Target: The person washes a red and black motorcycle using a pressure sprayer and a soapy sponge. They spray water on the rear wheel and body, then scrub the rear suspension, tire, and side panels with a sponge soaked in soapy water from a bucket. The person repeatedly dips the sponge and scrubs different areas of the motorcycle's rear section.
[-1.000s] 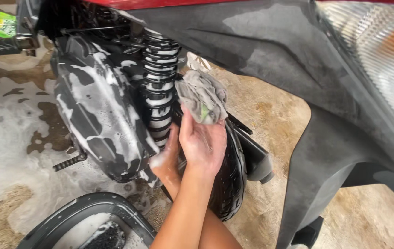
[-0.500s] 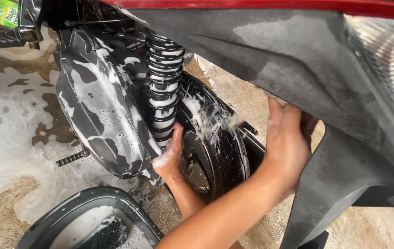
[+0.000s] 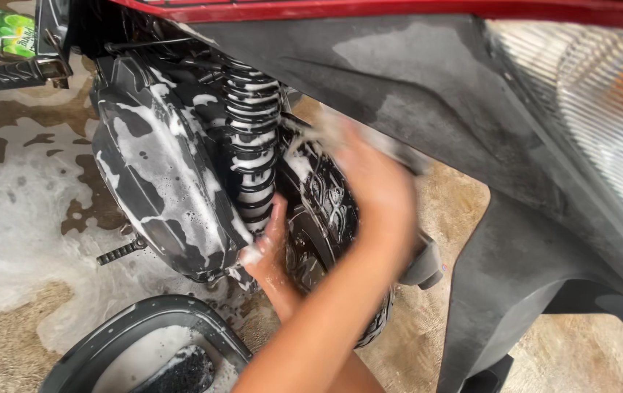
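A scooter's soapy rear tyre [image 3: 326,211] sits behind a coiled shock absorber [image 3: 253,145] and a foam-streaked black engine cover [image 3: 158,182]. My right hand [image 3: 373,178] is blurred by motion and presses on the top of the tyre under the dark rear fender [image 3: 413,80]. A pale grey cloth [image 3: 318,131] shows as a smear at its fingertips. My left hand [image 3: 267,240], wet with foam, lies flat against the wheel just below the shock absorber, holding nothing. Both forearms come up from the bottom middle.
A grey basin [image 3: 107,338] of soapy water with a dark brush [image 3: 180,371] stands at the bottom left. Foam covers the wet concrete [image 3: 13,218]. A green packet [image 3: 2,29] and a footpeg [image 3: 13,73] are top left. A black mudguard [image 3: 508,306] hangs at right.
My right hand went from holding the cloth in front of the shock absorber to under the fender, then back left onto the tyre top. My left hand stayed by the wheel.
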